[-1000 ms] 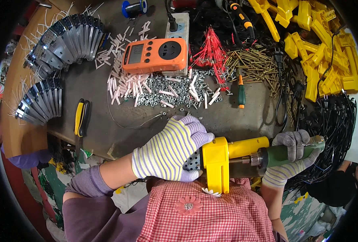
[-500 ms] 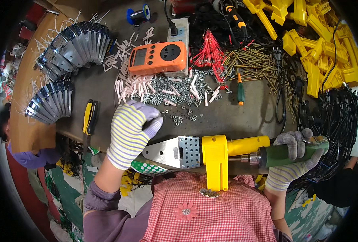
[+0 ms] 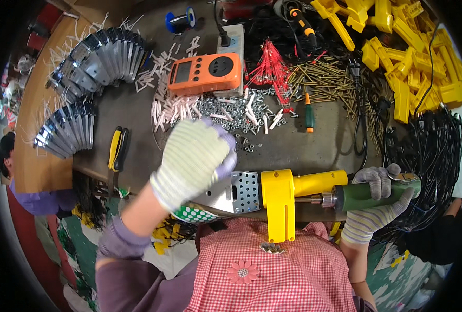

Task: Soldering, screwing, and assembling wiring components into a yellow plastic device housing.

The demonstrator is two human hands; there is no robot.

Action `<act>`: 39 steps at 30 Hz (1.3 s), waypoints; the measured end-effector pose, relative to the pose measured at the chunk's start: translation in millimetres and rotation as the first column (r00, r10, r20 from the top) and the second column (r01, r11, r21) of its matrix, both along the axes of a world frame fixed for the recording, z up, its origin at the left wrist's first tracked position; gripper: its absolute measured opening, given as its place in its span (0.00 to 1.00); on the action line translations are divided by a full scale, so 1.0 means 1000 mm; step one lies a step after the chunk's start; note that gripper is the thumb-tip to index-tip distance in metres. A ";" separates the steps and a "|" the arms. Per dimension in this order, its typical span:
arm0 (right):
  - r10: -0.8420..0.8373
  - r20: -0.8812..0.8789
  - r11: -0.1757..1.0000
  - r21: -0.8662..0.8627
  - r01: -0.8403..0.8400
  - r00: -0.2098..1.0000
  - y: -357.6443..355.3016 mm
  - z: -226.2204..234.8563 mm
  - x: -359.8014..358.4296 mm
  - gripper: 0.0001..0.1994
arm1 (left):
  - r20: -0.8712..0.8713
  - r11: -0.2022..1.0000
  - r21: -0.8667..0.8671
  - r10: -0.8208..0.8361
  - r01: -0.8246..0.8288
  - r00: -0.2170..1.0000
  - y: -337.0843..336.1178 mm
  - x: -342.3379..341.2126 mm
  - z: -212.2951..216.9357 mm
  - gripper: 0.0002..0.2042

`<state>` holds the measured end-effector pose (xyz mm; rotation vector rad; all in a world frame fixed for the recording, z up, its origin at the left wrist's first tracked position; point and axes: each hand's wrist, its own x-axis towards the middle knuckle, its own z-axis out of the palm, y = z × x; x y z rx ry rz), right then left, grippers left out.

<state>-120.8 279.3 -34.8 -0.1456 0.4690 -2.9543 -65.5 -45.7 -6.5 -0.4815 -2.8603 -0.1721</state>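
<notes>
My left hand point(image 3: 194, 161), in a striped glove, is curled closed above the near edge of the bench, just short of the loose hex nuts point(image 3: 225, 110). Its fingertips are turned away, so anything inside them is hidden. Below it lies a silver metal plate with a perforated end point(image 3: 246, 192), partly covered by the hand. That end meets a yellow plastic housing with a handle point(image 3: 278, 195). My right hand point(image 3: 379, 200), gloved too, is wrapped round a green power screwdriver point(image 3: 358, 197), whose bit points left at the housing.
An orange meter point(image 3: 205, 74) rests on a power strip point(image 3: 234, 39). Around it lie white sleeves point(image 3: 176, 106), red-tipped leads point(image 3: 270, 70) and long brass screws point(image 3: 324, 83). Yellow-handled pliers point(image 3: 117, 149) lie left; metal plates point(image 3: 67, 127) fan out beyond. Yellow housings point(image 3: 407, 67) heap far right.
My left hand has moved right and now covers part of the metal plate it was beside. The power screwdriver and yellow housing stay nearly where they were.
</notes>
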 end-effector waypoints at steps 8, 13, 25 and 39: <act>-0.008 0.035 0.999 0.044 0.006 0.999 0.000 0.004 0.000 0.23 | -0.051 0.850 0.520 0.122 -0.078 0.991 0.053 0.067 -0.027 0.10; 0.000 0.036 0.999 0.049 -0.002 0.999 -0.003 0.005 0.000 0.20 | -0.067 0.849 0.526 0.104 -0.054 0.992 0.053 0.072 -0.034 0.10; 0.040 0.024 0.999 0.021 -0.040 0.999 -0.003 0.007 -0.002 0.19 | -0.068 0.829 0.559 0.060 -0.012 0.996 0.051 0.070 -0.033 0.11; 0.044 0.004 0.996 0.082 -0.044 0.999 -0.001 0.007 -0.003 0.19 | -0.018 0.878 0.476 -0.050 0.052 0.999 0.047 0.069 -0.035 0.09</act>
